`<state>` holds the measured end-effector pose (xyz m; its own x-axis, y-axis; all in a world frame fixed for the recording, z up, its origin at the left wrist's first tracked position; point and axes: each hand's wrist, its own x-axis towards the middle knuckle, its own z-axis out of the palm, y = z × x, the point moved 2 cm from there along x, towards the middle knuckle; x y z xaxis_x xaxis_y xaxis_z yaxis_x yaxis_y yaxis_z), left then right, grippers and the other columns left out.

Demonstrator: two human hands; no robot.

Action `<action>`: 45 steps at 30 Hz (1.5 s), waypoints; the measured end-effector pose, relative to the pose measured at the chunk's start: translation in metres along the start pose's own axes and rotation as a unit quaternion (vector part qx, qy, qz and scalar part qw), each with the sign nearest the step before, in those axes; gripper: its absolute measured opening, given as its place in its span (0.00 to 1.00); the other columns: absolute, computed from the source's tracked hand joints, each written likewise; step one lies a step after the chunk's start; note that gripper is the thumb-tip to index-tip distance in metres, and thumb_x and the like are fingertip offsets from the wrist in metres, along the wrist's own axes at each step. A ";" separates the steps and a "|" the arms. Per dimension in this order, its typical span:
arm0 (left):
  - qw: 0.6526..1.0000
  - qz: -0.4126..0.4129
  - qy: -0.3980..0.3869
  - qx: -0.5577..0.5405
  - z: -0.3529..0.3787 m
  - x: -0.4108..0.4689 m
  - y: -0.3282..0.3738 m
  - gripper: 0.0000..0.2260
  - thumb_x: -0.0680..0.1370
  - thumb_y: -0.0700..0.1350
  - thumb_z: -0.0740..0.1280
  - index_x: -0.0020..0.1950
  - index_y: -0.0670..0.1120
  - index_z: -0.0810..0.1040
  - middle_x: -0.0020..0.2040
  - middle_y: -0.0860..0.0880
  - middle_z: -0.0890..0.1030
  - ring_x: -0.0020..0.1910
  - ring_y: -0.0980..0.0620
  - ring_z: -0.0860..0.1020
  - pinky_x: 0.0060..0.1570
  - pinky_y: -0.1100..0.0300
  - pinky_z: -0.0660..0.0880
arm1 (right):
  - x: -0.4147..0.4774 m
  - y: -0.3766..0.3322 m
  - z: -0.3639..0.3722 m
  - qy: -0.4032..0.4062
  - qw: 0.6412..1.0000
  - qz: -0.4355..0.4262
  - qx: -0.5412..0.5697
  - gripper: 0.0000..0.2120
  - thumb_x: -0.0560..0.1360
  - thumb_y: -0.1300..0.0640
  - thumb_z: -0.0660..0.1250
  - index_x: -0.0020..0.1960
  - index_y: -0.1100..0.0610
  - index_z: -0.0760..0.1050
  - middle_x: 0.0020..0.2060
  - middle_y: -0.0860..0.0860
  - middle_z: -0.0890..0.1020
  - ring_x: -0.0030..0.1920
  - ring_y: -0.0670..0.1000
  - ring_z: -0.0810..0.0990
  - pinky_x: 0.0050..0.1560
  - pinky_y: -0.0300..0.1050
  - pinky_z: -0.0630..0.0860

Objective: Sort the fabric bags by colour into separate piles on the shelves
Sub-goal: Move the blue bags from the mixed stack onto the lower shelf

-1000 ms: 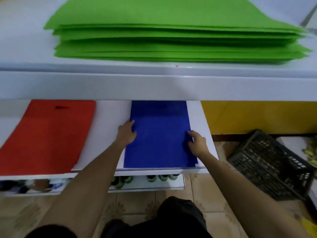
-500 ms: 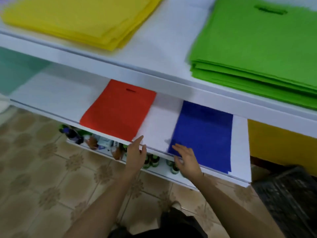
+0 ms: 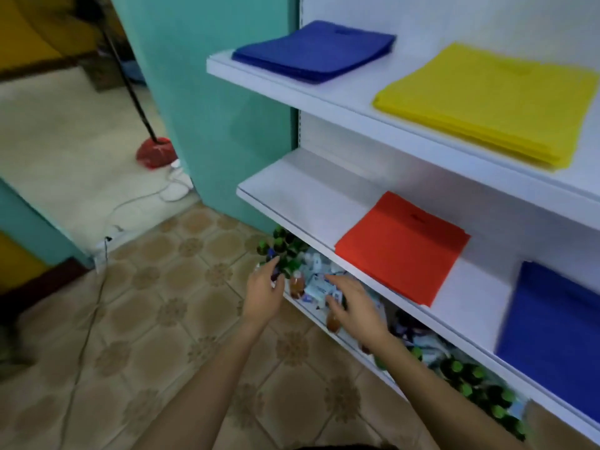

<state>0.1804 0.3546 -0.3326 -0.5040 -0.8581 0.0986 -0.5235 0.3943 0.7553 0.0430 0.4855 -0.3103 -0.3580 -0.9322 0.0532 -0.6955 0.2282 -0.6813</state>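
Evidently empty-handed: you held your left hand point(image 3: 264, 295) and right hand point(image 3: 355, 308) in front of the lowest shelf point(image 3: 308, 315), fingers loosely extended and gripping nothing. They were near its green-capped bottles point(image 3: 282, 251) but, as far as could be told, not touching them.

Sorting stood at 4 piles on 2 shelves. A blue stack point(image 3: 315, 50) and a yellow stack point(image 3: 487, 102) sat apart on the upper shelf point(image 3: 367, 79). A red pile point(image 3: 402, 248) and, to its right, a lower blue pile point(image 3: 552, 336), blurred, lay flat on the middle shelf point(image 3: 308, 193) with bare board between them.

No unsorted bag was in view, so the step in hand was judged to be the fetch of the next bag. To do it well, you needed to take 1 bag only, pinching it at 2 corners so the thin cloth hung flat rather than folding; such fabric probably clung to its neighbour. You then needed to match its colour before lowering it. Blue called for care, since it occupied 2 sites and a choice between them had to be settled. Each bag was best laid square on its pile, edges flush and behind the shelf's front lip, then smoothed with flat palms. The bottles stood close to your hands; a careless swing could have toppled them.
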 end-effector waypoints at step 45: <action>0.959 0.248 -0.079 0.109 -0.141 0.586 0.150 0.17 0.77 0.53 0.64 0.55 0.40 0.78 0.54 0.44 0.79 0.53 0.44 0.76 0.44 0.56 0.71 | 0.420 -0.100 -0.196 0.405 0.837 0.360 -0.077 0.23 0.74 0.45 0.66 0.64 0.57 0.71 0.61 0.57 0.74 0.62 0.57 0.71 0.57 0.48 0.69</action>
<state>-0.0967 -0.1359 -0.0699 -0.8170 -0.4933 0.2987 -0.3144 0.8152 0.4864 -0.1600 0.1262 -0.0770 -0.9803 -0.0554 0.1895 -0.1676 0.7406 -0.6507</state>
